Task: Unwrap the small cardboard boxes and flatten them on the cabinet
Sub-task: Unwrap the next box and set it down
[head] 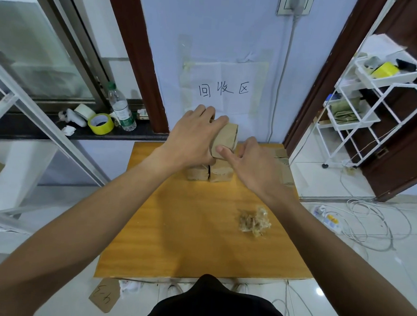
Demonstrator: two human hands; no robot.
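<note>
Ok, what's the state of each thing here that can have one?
Top box: unflattened, tilted, held by left hand and right hand.
Lower boxes: two, closed, side by side on the cabinet.
Tape wad: crumpled, loose on the cabinet.
Cardboard pieces: flat, at the cabinet's far right edge.
Water bottle: upright, capped.

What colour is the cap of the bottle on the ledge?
Green; the clear plastic bottle's cap shows best in head view.

Brown boxes (pixel 223 156) stacked, seemingly taped

My left grip (pixel 194 135) and right grip (pixel 248 165) clutch top box (pixel 227 138), stacked on two boxes (pixel 222 174), desk (pixel 173 229); tape wad (pixel 255 220) nearby.
</note>
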